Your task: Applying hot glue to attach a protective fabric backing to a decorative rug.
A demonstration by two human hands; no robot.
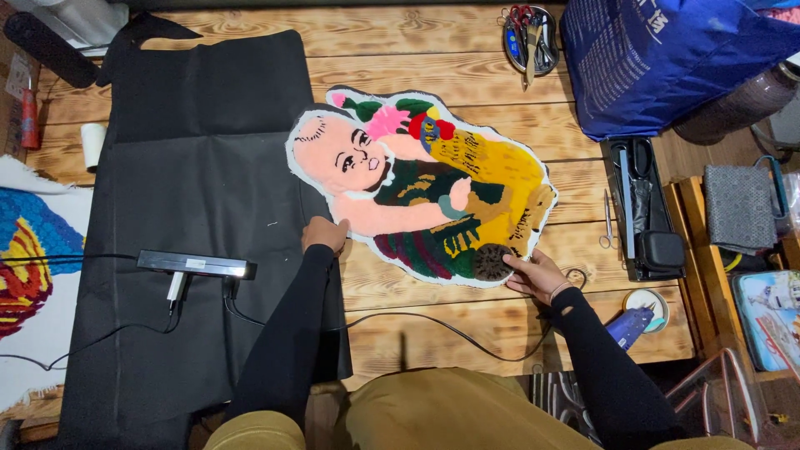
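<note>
Wooden planks make the table (433,37) under our view, and most of its left part is covered by a large black cloth (200,167). On the middle of the table lies a tufted rug (433,192) cut in the shape of a child figure, with a pink face, a yellow and dark green body, and a white edge all around. Its left end overlaps the black cloth a little.

Our left hand (324,234) rests at the lower left edge of the rug, with the fingers curled down on the border near the pink arm. We cannot tell if it pinches the edge or only presses on it. Our right hand (537,275) lies at the lower right edge, fingers stretched and flat, touching the rug just beside a dark round patch. Both arms wear black sleeves.

On the black cloth, near our left arm, there is a long silver and black tool (197,266) with a black cable (433,325) that runs across the planks. At the far edge stands a round metal tray (531,39) with scissors. A blue bag (675,58) sits at the top right corner, and under it a black tray (642,208) holds more tools. Another colourful rug (33,258) shows at the left border.
</note>
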